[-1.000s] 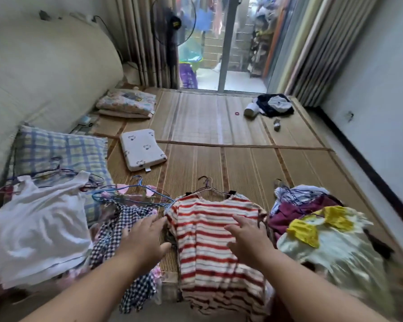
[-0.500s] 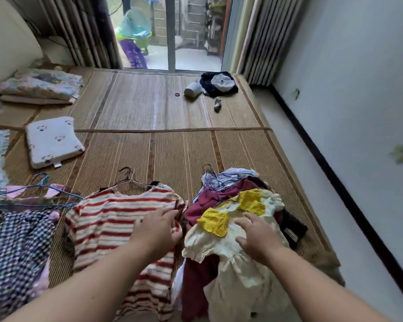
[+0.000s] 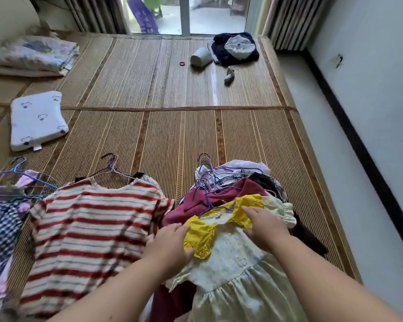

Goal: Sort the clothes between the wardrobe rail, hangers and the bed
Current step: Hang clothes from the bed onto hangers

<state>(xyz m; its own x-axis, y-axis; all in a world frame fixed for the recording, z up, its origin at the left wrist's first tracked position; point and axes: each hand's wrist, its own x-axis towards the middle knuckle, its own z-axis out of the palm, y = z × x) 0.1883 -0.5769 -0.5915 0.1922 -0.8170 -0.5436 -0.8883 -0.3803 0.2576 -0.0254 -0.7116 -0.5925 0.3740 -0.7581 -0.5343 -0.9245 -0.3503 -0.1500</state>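
Note:
A pale dress with yellow frilled sleeves [image 3: 228, 256] lies on a purple hanger on top of a clothes pile at the near right. My left hand [image 3: 170, 245] grips its left yellow sleeve. My right hand [image 3: 263, 226] presses flat on its right shoulder, fingers spread. Under the dress lie a maroon garment [image 3: 219, 196] and several purple wire hangers [image 3: 207, 180]. A red and white striped shirt [image 3: 91, 233] on a hanger is spread to the left. A checked garment [image 3: 0, 228] and blue hangers [image 3: 16, 173] sit at the far left.
The clothes lie on a woven bamboo mat [image 3: 172, 131] that covers the bed. A small white pillow [image 3: 37, 119] and folded bedding [image 3: 30, 56] lie at the left. At the far end sit dark clothes [image 3: 235, 49] and a white roll [image 3: 200, 56]. A white wall runs along the right.
My view swung right and down from the striped shirt to the right pile. Both hands left the striped shirt and moved onto the yellow-sleeved dress.

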